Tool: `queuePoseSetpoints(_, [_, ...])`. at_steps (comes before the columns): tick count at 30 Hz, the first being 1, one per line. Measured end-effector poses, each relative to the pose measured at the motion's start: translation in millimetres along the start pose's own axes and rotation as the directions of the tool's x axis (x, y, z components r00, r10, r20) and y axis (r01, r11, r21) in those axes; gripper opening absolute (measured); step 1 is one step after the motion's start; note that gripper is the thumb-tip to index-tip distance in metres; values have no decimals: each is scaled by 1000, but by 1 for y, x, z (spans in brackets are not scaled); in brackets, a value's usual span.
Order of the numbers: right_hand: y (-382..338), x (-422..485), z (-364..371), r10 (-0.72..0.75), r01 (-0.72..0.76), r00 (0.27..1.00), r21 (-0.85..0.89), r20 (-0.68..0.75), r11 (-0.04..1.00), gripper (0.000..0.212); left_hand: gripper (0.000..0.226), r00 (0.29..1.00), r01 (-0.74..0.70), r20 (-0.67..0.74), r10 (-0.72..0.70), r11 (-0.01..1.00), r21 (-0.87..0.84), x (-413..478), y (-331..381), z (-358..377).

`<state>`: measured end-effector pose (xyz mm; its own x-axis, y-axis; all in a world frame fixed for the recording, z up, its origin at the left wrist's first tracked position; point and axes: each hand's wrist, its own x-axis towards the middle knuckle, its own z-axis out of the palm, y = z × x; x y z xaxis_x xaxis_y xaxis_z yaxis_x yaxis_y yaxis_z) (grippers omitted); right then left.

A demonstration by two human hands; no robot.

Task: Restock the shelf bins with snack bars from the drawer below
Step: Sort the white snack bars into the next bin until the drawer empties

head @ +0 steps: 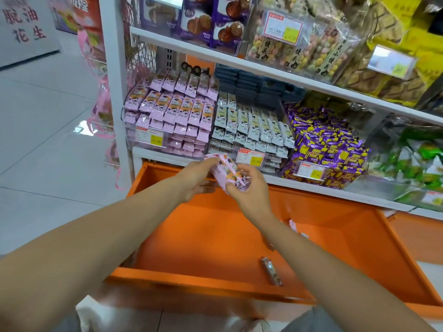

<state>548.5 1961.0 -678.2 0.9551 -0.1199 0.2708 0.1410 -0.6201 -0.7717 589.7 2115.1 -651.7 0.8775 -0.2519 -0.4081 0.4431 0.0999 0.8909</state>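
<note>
Both my hands hold a small bunch of pink snack bars [227, 172] above the open orange drawer [206, 236], just below the shelf edge. My left hand [199, 178] grips the bunch at its upper left end. My right hand [249, 188] curls round its lower right end. Directly above them a clear bin of the same pink bars [170, 111] stands on the shelf, stacked in rows. In the drawer lies one brown bar [271, 270] near the front, and a pink wrapper [293, 225] shows beside my right forearm.
A bin of white bars [254, 128] and one of purple and yellow packets [328, 144] sit to the right of the pink bin. Green packets [417, 159] fill the far right. The upper shelf [239, 61] overhangs the bins. Tiled floor lies to the left.
</note>
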Motion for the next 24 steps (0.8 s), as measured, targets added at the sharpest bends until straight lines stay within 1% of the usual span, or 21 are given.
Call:
queuePoseSetpoints(2, [-5, 15, -10, 22, -20, 998, 25, -56, 999, 49, 28, 991, -124, -24, 129, 980, 155, 3, 14, 0])
queuePoseSetpoints(3, [-9, 24, -16, 35, -32, 996, 41, -84, 999, 48, 25, 969, -220, -43, 244, 928, 299, 5, 21, -2])
queuePoseSetpoints(4, [-13, 35, -22, 45, -40, 993, 53, -108, 998, 48, 22, 921, -326, -34, 387, 818, 474, 8, 27, -5])
queuePoseSetpoints(5, [-16, 46, -27, 52, -45, 990, 54, -132, 998, 48, 21, 854, -411, 12, 520, 661, 627, 11, 33, -9])
queuePoseSetpoints(6, [-20, 57, -33, 58, -52, 985, 43, -159, 998, 49, 24, 777, -470, 77, 625, 494, 732, 16, 39, -13])
queuePoseSetpoints(7, [-23, 68, -38, 59, -55, 981, 29, -187, 998, 50, 27, 706, -501, 146, 693, 343, 795, 22, 44, -18])
queuePoseSetpoints(8, [-25, 79, -42, 58, -56, 976, 18, -209, 998, 50, 31, 653, -506, 205, 729, 218, 834, 30, 49, -23])
queuePoseSetpoints(9, [-27, 88, -45, 57, -57, 973, 6, -226, 998, 51, 36, 627, -483, 254, 736, 111, 869, 37, 53, -27])
queuePoseSetpoints(10, [-28, 97, -47, 58, -62, 970, -9, -236, 998, 52, 43, 629, -433, 290, 721, 16, 901, 47, 55, -32])
queuePoseSetpoints(11, [-28, 104, -48, 59, -68, 969, -27, -242, 997, 53, 49, 650, -369, 314, 692, -74, 926, 56, 56, -36])
queuePoseSetpoints(12, [-29, 111, -48, 58, -71, 967, -44, -247, 997, 54, 54, 682, -309, 322, 657, -140, 941, 63, 57, -40])
queuePoseSetpoints(13, [-28, 117, -47, 56, -74, 966, -61, -253, 995, 55, 57, 713, -266, 318, 625, -178, 947, 70, 56, -45])
queuePoseSetpoints(14, [-28, 123, -45, 51, -74, 965, -80, -258, 994, 55, 60, 737, -242, 309, 600, -193, 951, 75, 55, -49])
queuePoseSetpoints(15, [-27, 128, -43, 49, -78, 965, -102, -259, 992, 55, 62, 747, -240, 307, 589, -192, 952, 79, 54, -52])
queuePoseSetpoints(19, [-20, 142, -30, 63, -112, 962, -172, -266, 979, 55, 62, 709, -300, 355, 610, -194, 934, 84, 53, -60])
queuePoseSetpoints(22, [-21, 148, -22, 85, -144, 962, -216, -259, 966, 50, 61, 663, -337, 374, 649, -186, 923, 84, 55, -71])
queuePoseSetpoints(24, [-25, 148, -21, 94, -164, 962, -268, -255, 949, 48, 59, 660, -336, 364, 657, -175, 925, 83, 56, -80])
